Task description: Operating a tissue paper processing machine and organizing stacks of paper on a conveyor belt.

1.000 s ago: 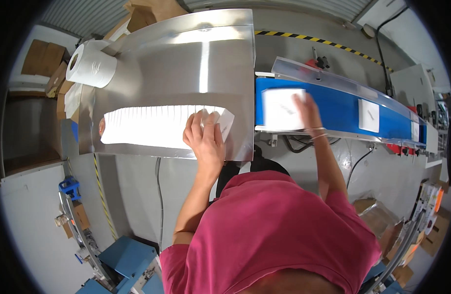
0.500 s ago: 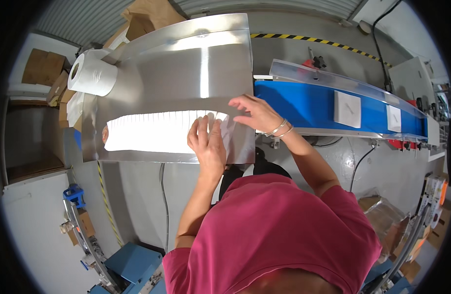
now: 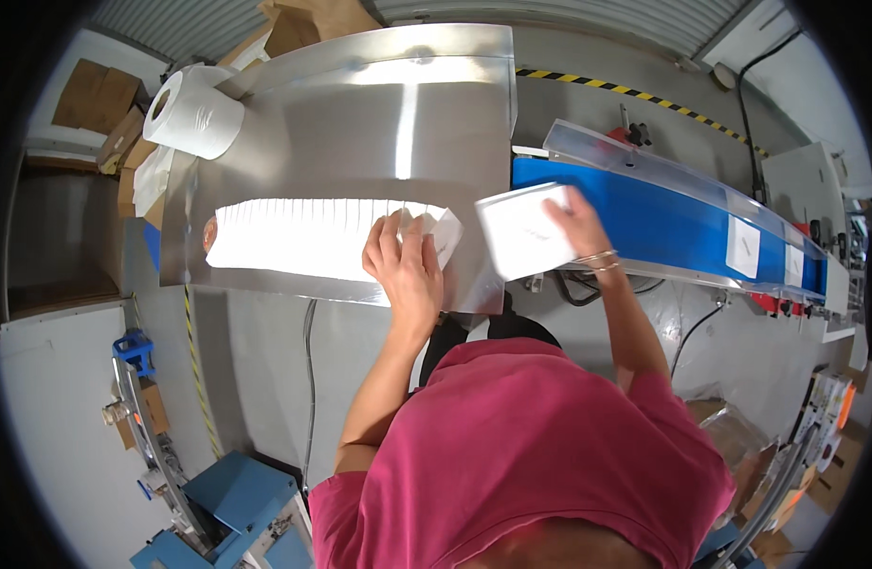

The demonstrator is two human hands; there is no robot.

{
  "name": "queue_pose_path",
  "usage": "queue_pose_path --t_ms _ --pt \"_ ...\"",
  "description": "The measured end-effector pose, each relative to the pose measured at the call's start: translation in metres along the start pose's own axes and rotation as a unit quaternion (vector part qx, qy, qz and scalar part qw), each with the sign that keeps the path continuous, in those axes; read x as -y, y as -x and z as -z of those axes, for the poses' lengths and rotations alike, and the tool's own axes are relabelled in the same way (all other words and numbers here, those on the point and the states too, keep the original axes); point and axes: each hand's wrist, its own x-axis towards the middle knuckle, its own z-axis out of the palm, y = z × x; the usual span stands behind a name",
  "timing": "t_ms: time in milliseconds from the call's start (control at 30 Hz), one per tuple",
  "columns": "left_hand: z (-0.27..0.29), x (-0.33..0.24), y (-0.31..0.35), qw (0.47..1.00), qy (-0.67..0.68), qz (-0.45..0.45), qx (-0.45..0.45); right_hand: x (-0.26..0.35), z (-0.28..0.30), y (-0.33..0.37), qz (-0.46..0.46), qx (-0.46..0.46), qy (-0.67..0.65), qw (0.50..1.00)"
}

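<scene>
A long row of thin white square packets (image 3: 294,237) stands packed together on the metal table, with a reddish-brown round object (image 3: 209,233) at its left end. My left hand (image 3: 403,264) rests on the right end of this row, its fingers bent over the last packets. One packet there leans away to the right. My right hand (image 3: 584,228) pinches a single white square packet (image 3: 521,235) by its right side, holding it over the gap between the table and the near end of the blue conveyor belt. Motion blurs this hand a little.
The metal table (image 3: 322,142) has a raised back edge and carries a big white roll (image 3: 194,112) at its far left. On the blue conveyor belt (image 3: 635,213) two white packets (image 3: 743,247) lie toward the right end. A clear guard (image 3: 663,161) runs along the belt's far side.
My right hand was held apart beside the row; now it has moved right with a packet in its grip. The packets on the belt have shifted right. My left hand stays at the row's end.
</scene>
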Motion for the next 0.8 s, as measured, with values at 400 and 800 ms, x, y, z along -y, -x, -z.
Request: queue_pose_path --t_ms 400,800 --pt "-0.009 0.004 0.004 0.997 -0.005 -0.063 -0.046 0.004 0.045 -0.005 0.313 -0.210 0.446 0.812" --pt "0.006 -0.006 -0.003 0.999 0.018 -0.047 -0.007 0.038 -0.078 -0.033 0.239 0.304 0.184 0.903"
